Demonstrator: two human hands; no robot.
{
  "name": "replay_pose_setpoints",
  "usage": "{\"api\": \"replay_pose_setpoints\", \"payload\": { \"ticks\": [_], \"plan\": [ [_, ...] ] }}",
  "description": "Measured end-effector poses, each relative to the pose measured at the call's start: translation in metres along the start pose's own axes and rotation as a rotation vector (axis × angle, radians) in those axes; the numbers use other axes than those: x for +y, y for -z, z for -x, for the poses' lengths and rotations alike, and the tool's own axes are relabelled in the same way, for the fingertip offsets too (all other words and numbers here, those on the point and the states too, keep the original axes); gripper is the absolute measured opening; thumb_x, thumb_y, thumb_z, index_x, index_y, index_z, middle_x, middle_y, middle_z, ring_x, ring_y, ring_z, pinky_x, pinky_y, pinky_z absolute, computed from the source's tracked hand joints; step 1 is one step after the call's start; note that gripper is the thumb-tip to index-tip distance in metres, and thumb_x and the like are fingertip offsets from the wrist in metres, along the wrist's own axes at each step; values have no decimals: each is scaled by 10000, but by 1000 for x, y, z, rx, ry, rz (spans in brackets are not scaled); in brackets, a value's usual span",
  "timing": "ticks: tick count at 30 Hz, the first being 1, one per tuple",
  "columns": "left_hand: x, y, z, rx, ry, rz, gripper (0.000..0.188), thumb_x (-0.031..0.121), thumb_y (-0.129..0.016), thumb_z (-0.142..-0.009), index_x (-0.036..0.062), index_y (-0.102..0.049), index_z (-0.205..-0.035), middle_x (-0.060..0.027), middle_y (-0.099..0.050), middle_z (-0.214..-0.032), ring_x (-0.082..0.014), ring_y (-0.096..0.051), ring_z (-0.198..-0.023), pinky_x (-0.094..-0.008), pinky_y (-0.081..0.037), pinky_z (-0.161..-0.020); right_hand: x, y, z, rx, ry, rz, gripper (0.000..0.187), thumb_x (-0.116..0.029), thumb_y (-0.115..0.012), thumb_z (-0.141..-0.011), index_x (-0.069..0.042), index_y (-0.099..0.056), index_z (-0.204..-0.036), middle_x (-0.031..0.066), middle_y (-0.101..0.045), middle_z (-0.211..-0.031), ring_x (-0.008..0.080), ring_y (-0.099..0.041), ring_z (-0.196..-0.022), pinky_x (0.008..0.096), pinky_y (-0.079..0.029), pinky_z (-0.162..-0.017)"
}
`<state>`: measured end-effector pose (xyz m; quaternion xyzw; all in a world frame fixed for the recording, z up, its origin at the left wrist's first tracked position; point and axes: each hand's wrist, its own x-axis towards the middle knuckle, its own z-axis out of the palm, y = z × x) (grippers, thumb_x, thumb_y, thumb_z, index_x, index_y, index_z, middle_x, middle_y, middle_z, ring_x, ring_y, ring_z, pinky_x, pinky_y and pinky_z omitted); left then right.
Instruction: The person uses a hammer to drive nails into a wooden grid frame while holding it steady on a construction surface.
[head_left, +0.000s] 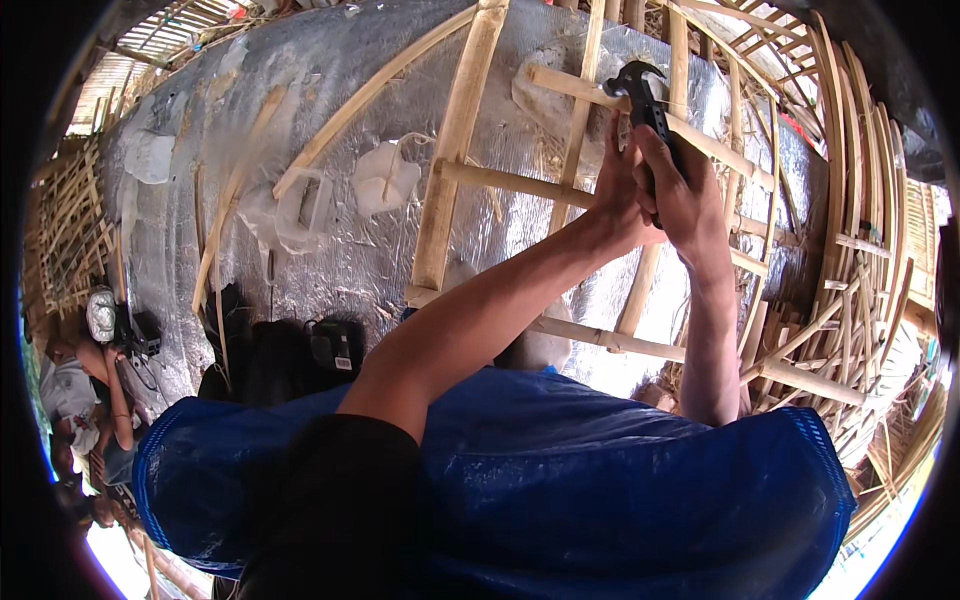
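Observation:
My right hand point(685, 190) is wrapped round the dark handle of a claw hammer point(643, 95). The hammer points away from me, its metal head over a horizontal bamboo strip point(570, 84) of a lattice frame. Close beside it is my left hand point(622, 190), fingers drawn together and reaching up to the strip just below the hammer head. Whatever those fingertips pinch is too small or hidden to make out. Upright bamboo slats point(584, 110) cross the strip, and a lower crosspiece point(515, 184) runs behind my left wrist.
Blue plastic sheeting point(560, 460) spreads across my front. Silvery foil sheeting point(340, 100) lies beyond, bearing a clear plastic container point(304, 210) and a whitish jug point(386, 180). Split bamboo point(850, 150) is stacked at right. Another person point(85, 390) is at far left.

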<state>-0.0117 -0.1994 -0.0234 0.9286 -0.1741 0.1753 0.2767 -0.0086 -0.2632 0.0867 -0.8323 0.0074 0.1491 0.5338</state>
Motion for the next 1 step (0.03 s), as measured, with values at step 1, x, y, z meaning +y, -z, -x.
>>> {"api": "replay_pose_setpoints", "payload": {
  "ticks": [1],
  "plan": [
    [-2,3,2,-6,-10,16,909,479,-658,-825,-41,-342,-1501,-343,-309,-1526,-503,-177,-1475,-732,-116,-1144,-2,-5,1,6,18,-14,402,-332,-547,-1039,22,-597,-856,19,-483,-594,89,-442,-501,305,-362,-460]
  ]
}}
